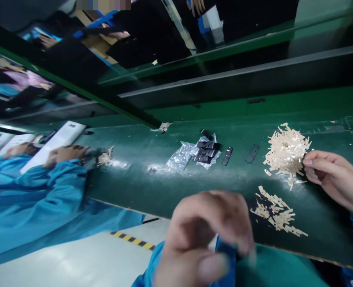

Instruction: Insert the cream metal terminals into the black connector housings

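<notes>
Cream-coloured strips [286, 151] lay in a big loose pile at approx. 3 o'clock in the view, on the green bench [140, 187]; a smaller, flatter heap [279, 209] of similar pcs. lay near but apart, at the pile's 6 o'clock. The person's R hand [334, 175] was at the pile's 3 o'clock edge, thumb & forefinger closed in a pinch on a small dark pc. [303, 160], other fingers curled under. The L hand [206, 219] was up close to the cam. at 5 o'clock, fingers bent over toward the thumb, tips a little apart; blur hid the rest, so one couldn't tell if it had hold of anything.

Strips looked thin, flat & v. light, prob. stiffish, material unclear; they'd likely slide over or snag on each other, so best taken singly, by one end or the long edges, w/ fingertips. The dark pc. was too small to judge well, but seemed light & firm; a gentle pinch at its rim suited it.

Nr. the centre, a stack of black slotted parts [206, 151] sat on a crumpled clear bag [180, 155], w/ one long black plate [227, 156] at its 3 o'clock & a second plate [252, 153] beyond, nr. the pile. Plates looked stiff & light, prob. plastic; long sides would give the best hold. At 9 o'clock a co-worker's hands [70, 153] were beside a white panel [55, 143].
</notes>
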`<state>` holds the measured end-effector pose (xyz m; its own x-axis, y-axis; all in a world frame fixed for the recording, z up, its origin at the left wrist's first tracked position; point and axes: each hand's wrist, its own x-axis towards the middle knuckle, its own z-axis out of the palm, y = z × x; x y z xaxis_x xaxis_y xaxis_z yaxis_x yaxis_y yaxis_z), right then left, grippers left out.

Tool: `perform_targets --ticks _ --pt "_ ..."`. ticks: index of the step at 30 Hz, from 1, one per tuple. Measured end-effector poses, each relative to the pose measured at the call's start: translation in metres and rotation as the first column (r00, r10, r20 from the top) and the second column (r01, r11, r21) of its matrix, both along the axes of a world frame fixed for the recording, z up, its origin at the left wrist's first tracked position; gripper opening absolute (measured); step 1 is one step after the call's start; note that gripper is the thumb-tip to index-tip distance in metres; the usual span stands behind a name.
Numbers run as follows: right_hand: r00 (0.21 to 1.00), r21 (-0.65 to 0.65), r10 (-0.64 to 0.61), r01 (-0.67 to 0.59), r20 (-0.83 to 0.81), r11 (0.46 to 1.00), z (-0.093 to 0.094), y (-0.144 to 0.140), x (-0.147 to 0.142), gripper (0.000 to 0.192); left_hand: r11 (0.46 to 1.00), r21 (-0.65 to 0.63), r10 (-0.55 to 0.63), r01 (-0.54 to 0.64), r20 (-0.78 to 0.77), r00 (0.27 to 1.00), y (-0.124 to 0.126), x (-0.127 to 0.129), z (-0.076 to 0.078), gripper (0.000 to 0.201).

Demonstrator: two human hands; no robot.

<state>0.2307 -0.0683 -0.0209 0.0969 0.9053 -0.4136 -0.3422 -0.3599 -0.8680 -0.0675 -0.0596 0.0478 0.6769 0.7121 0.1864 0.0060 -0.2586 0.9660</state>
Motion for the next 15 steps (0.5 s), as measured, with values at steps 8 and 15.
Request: perform_targets --ticks 8,15 --pt "0.999 -0.008 -0.001 0.002 0.054 1.0 0.002 -0.001 0.0 0.014 0.978 0.146 0.013 0.148 -0.755 0.656 0.032 -0.039 -0.055 0.048" --pt "0.994 -0.02 -0.015 0.017 0.105 1.0 0.008 0.001 0.0 0.013 0.967 0.168 -0.025 0.193 -0.687 0.726 0.022 -0.037 -0.053 0.041"
